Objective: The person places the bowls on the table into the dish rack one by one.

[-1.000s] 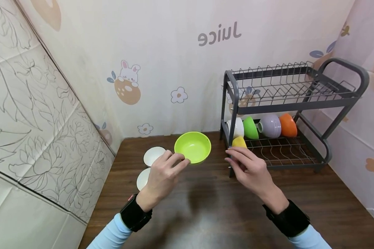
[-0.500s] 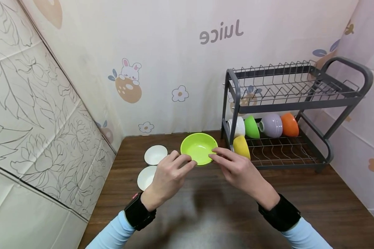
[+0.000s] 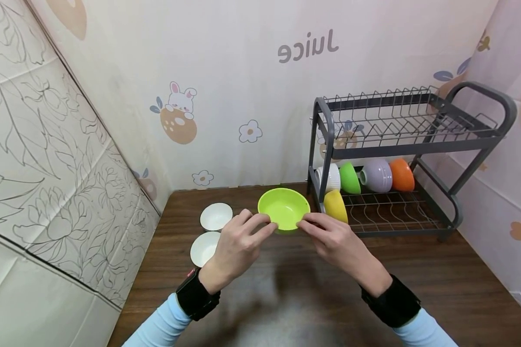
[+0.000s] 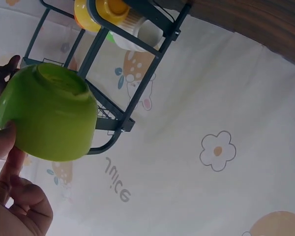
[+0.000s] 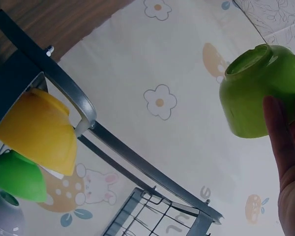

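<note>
A lime-green bowl [image 3: 284, 207] is held up above the table, its inside facing me. My left hand [image 3: 239, 243] pinches its near rim on the left. On the right of that rim, my right hand [image 3: 334, 238] grips with thumb and fingers. Both wrist views catch the bowl from below, the left one showing its foot ring and side [image 4: 49, 118]. To the left of my left hand lie two white bowls, a far one [image 3: 216, 216] and a near one [image 3: 204, 248] partly covered by that hand. Behind my right hand, a yellow bowl [image 3: 336, 206] leans in the rack.
A two-tier dark dish rack [image 3: 417, 148] stands at the right. Its lower tier also holds a white bowl [image 3: 332, 178], a green bowl [image 3: 349, 178], a purple bowl [image 3: 377, 176] and an orange bowl [image 3: 402, 175]. Patterned walls border the wooden table [image 3: 295, 299].
My right hand has come left from beside the yellow bowl to the green bowl's rim and now grips it too. The green bowl and left hand have shifted slightly right.
</note>
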A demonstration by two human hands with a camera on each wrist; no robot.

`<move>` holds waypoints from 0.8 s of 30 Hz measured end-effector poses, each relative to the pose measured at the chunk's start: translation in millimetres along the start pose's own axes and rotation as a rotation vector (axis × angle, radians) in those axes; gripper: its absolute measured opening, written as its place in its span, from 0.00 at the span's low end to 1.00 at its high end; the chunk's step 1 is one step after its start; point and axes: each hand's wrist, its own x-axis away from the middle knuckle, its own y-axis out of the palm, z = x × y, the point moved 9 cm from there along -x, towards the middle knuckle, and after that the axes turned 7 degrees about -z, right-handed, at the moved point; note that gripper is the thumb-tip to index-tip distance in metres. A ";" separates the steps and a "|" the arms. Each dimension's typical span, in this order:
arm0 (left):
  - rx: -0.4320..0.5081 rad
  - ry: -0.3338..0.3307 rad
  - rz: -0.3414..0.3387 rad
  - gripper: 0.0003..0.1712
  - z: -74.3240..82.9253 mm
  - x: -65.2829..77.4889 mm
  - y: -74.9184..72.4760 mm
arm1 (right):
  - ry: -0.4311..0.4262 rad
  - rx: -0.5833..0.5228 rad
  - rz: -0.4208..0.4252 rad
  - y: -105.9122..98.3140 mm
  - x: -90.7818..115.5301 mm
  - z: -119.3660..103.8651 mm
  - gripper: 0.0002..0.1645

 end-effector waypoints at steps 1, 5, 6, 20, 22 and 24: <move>0.008 -0.001 0.003 0.18 -0.4 -0.2 -0.1 | 0.007 -0.001 0.007 -0.8 0.9 0.1 0.28; 0.046 -0.012 0.024 0.18 -3.4 -1.7 -2.3 | 0.062 -0.005 0.036 -5.4 5.6 4.1 0.27; 0.056 -0.014 0.035 0.17 -4.2 -1.9 -3.2 | 0.076 -0.001 0.047 -7.0 7.1 5.6 0.27; 0.120 -0.016 0.124 0.11 -4.9 -2.8 -10.7 | 0.140 0.026 0.227 -26.5 23.5 17.4 0.25; 0.124 -0.020 0.130 0.12 -5.4 -3.1 -11.2 | 0.163 0.025 0.246 -28.7 25.6 19.9 0.25; 0.128 -0.023 0.132 0.12 -5.9 -3.0 -11.4 | 0.178 0.034 0.277 -31.3 27.8 22.0 0.24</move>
